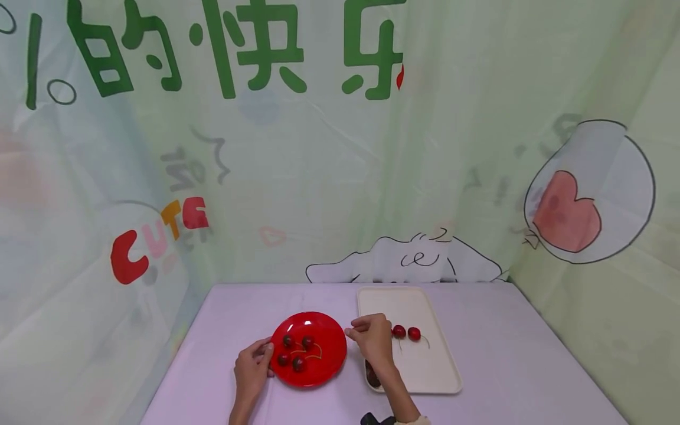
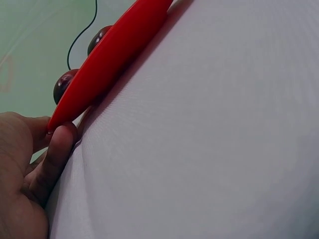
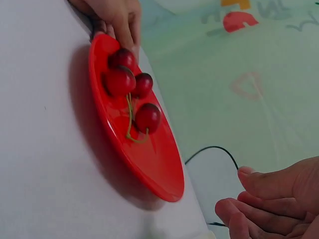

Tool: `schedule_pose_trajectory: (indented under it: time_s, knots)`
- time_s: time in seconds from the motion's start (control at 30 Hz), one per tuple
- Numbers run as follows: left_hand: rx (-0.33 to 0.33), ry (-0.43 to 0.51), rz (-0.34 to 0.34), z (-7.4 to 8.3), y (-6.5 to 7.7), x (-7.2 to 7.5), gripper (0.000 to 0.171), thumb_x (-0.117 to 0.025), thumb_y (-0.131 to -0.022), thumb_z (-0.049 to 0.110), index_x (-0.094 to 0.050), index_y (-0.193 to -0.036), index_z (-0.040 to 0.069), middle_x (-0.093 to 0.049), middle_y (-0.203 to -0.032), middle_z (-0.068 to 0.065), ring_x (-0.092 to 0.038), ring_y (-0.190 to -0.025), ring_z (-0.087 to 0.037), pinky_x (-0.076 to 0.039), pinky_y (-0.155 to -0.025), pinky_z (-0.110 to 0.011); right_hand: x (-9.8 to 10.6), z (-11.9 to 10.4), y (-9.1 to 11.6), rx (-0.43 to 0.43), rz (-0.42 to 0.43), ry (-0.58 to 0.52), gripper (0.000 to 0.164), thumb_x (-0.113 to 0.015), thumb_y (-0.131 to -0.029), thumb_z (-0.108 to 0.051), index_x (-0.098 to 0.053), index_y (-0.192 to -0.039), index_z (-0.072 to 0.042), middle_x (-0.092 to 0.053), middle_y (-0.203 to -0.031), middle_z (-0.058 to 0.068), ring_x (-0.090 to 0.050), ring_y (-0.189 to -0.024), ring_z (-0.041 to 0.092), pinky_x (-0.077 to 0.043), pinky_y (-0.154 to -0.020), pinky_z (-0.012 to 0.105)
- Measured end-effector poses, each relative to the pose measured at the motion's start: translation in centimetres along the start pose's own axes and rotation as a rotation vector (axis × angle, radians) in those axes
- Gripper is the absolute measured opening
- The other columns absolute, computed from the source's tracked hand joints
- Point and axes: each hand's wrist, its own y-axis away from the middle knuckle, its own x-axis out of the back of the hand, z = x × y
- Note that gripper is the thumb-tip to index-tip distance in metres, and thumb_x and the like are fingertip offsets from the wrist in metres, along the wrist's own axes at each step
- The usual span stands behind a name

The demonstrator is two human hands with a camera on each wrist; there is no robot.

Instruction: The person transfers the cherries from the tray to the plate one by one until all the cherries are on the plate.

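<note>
On the red plate (image 1: 334, 348) lie several dark red cherries (image 3: 148, 118), some with green stems. My left hand (image 1: 252, 369) holds the plate's left rim, pinched between thumb and fingers in the left wrist view. The right hand (image 1: 374, 339) hovers between the plate and a cream tray (image 1: 438, 372), its fingers loosely bent and holding nothing. In the right wrist view that hand's thumb and fingertips are apart, beyond the plate's far end. Red cherries (image 1: 414, 334) rest on the tray just right of the hand, one partly hidden by it.
Dark round things (image 1: 373, 376) sit in the tray's near left corner, partly behind the right forearm. A black object (image 1: 376, 419) shows at the bottom edge near the right wrist. A printed curtain (image 1: 329, 177) hangs behind the pale lilac table (image 1: 504, 354).
</note>
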Motion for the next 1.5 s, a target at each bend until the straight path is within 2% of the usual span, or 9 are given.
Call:
schedule_pose_trajectory:
  time_s: [0.17,0.37,0.6,0.77,1.07,1.5]
  knots:
    - [-0.004,-0.002,0.007,0.5,0.1,0.1,0.033,-0.069,-0.108,0.012,-0.072,-0.138,-0.001,-0.078,-0.113,-0.022,-0.064,-0.050,-0.015,-0.057,-0.050,-0.022,1.4,0.8,-0.4,-0.037,0.015,0.006,0.016,-0.090,-0.087,-0.001,-0.084,-0.101,0.004,-0.082,-0.087,0.018,-0.077,-0.074,0.020,-0.067,-0.065,0.033]
    - [-0.006,-0.001,0.012,0.6,0.2,0.0,0.032,-0.068,-0.108,0.013,-0.073,-0.137,-0.001,-0.078,-0.113,-0.022,-0.064,-0.050,-0.014,-0.057,-0.051,-0.021,3.2,1.6,-0.7,-0.073,0.049,0.039,0.020,-0.091,-0.084,0.000,-0.083,-0.100,0.008,-0.081,-0.083,0.020,-0.078,-0.071,0.022,-0.059,-0.059,0.024]
    - [0.013,-0.006,0.008,0.2,-0.1,0.0,0.033,-0.068,-0.109,0.013,-0.072,-0.138,0.000,-0.078,-0.112,-0.020,-0.065,-0.052,-0.017,-0.057,-0.051,-0.023,4.8,2.6,-1.0,-0.086,0.061,0.069,0.017,-0.091,-0.084,-0.003,-0.084,-0.097,0.006,-0.082,-0.084,0.018,-0.080,-0.077,0.026,-0.055,-0.063,0.027]
    - [0.021,-0.003,0.003,0.3,-0.1,0.1,0.033,-0.068,-0.109,0.013,-0.072,-0.139,0.000,-0.078,-0.114,-0.021,-0.065,-0.052,-0.016,-0.057,-0.051,-0.023,5.8,3.0,-0.8,-0.103,0.064,0.091,0.017,-0.091,-0.085,-0.003,-0.084,-0.097,0.006,-0.083,-0.083,0.016,-0.080,-0.076,0.024,-0.054,-0.063,0.028]
    - [0.040,0.008,0.006,0.2,-0.2,0.1,0.033,-0.069,-0.108,0.013,-0.072,-0.139,0.001,-0.078,-0.115,-0.021,-0.064,-0.053,-0.015,-0.058,-0.051,-0.025,6.7,4.4,-0.5,-0.146,0.049,0.122,0.013,-0.092,-0.082,0.001,-0.084,-0.092,0.004,-0.082,-0.085,0.017,-0.080,-0.083,0.030,-0.055,-0.064,0.031]
    - [0.027,0.004,-0.003,0.1,-0.1,0.1,0.034,-0.069,-0.109,0.014,-0.072,-0.139,-0.001,-0.078,-0.114,-0.020,-0.065,-0.053,-0.016,-0.058,-0.052,-0.023,6.6,6.1,-0.1,-0.169,-0.019,0.165,0.019,-0.094,-0.076,0.005,-0.084,-0.091,0.003,-0.082,-0.079,0.013,-0.079,-0.075,0.022,-0.057,-0.069,0.033]
